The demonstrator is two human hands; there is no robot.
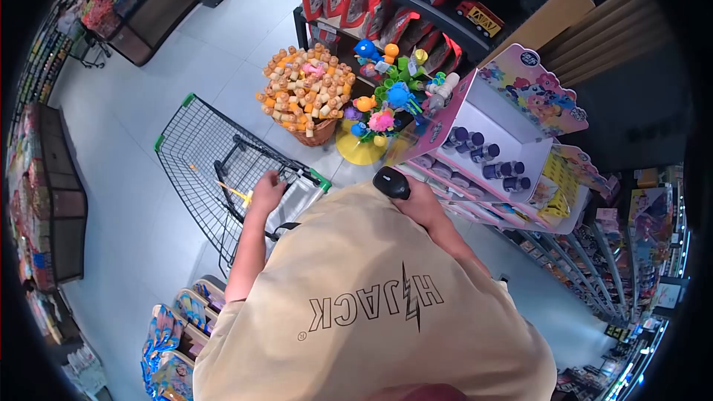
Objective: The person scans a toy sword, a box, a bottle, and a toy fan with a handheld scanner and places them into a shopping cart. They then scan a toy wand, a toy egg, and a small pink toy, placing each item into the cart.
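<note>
Left hand (267, 189) fingers curled gripping the shopping cart (215, 156) handle at 10 o'clock, right hand (416, 204) closed around a black scanner (391, 183) at 12, cart basket bare of goods, toy shelves (490, 156) at 2 untouched.

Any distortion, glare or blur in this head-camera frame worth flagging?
Head view: strong fisheye bending, with black vignette at the corners; the floor shows soft glare from overhead light; the left hand on the shopping cart is sharp, and so is the black device in the right hand; shelf edges at far right smear.
</note>
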